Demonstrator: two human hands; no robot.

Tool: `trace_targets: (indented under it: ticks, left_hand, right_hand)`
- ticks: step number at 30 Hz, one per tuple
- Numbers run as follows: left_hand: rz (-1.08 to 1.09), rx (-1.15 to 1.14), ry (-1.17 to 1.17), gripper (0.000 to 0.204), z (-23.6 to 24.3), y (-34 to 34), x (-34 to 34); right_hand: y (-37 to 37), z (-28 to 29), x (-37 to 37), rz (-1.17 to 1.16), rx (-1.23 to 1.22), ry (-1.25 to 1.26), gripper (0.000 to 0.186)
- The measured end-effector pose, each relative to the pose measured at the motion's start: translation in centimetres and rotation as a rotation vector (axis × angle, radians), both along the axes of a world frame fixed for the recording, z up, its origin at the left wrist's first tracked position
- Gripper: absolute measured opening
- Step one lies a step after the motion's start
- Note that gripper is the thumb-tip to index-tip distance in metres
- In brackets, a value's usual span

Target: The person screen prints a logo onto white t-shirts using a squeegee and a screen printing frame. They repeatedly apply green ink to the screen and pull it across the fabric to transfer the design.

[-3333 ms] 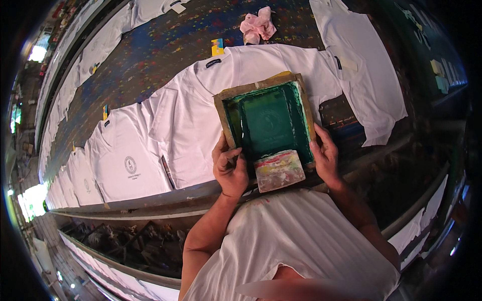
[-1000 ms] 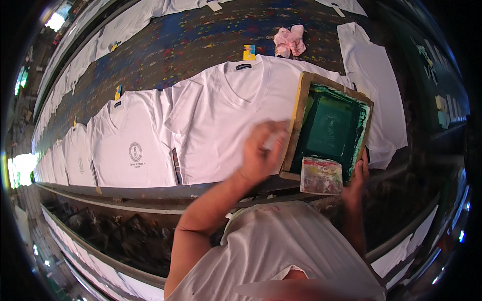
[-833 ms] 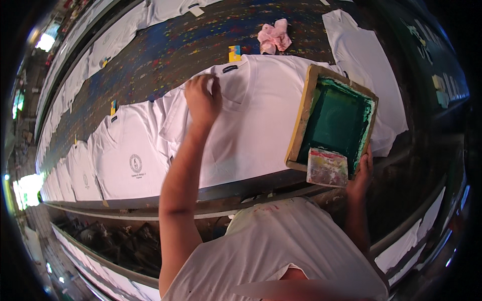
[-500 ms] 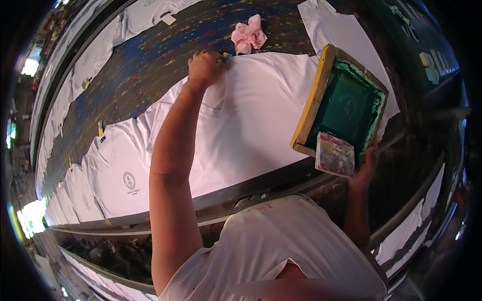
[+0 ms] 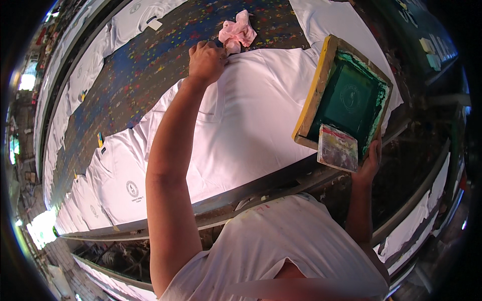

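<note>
A plain white T-shirt [image 5: 251, 110] lies spread on the long table. At its collar edge my left hand [image 5: 207, 61] is closed, fingers bent over the fabric and fingertips hidden. My right hand [image 5: 370, 164] grips the lower corner of a wooden screen-printing frame [image 5: 310, 98], tilted above the shirt's right side. Inside the frame is green mesh [image 5: 346, 95] with a faint round design and ink smeared along its edges. A paint-stained squeegee [image 5: 337, 148] rests against the frame's lower end, beside my right hand.
Beyond the collar lies a crumpled pink cloth [image 5: 237, 31] on the paint-speckled tabletop [image 5: 165, 55]. To the left, a printed white T-shirt [image 5: 118, 185] lies in a row with several others. Another white shirt [image 5: 326, 22] is at the far right.
My left hand has turned slightly over the collar; the blue-and-yellow bit by its fingers is now hidden. The view has shifted a little. The frame stays in my right hand.
</note>
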State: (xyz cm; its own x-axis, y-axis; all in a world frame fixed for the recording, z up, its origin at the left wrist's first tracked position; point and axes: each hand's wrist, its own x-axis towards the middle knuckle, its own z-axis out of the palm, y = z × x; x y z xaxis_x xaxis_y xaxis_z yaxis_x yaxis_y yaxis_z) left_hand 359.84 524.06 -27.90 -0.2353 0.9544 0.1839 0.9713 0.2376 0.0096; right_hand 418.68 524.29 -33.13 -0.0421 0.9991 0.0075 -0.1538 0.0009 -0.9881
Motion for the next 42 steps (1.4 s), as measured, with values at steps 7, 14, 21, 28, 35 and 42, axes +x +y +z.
trace_targets:
  ticks: [7,14,21,28,35,42]
  left_hand:
    - [-0.138,0.167,0.138,0.025,-0.6,0.9,1.7]
    - [0.040,0.393,-0.062,0.082,-2.2,-3.8,9.3]
    - [-0.039,-0.062,-0.231,0.101,-1.9,-22.6,17.4]
    - [0.294,-0.050,-0.119,0.104,-1.1,-31.7,12.6]
    - [0.342,0.063,-0.030,0.108,-2.6,-26.5,11.5]
    - [-0.130,0.060,-0.240,0.105,-3.3,-17.2,22.8]
  right_hand:
    - [0.7,2.0,-1.7,0.014,-0.169,0.250,0.065]
    - [1.0,3.0,-3.0,0.034,-0.169,0.229,0.072]
    - [2.4,2.6,-3.3,0.027,-0.188,0.278,0.073]
    - [3.8,3.0,-3.7,0.133,-0.146,0.313,0.071]
    - [3.1,4.2,-3.1,0.120,-0.129,0.333,0.071]
    - [1.3,5.3,0.1,0.194,0.010,0.363,0.073]
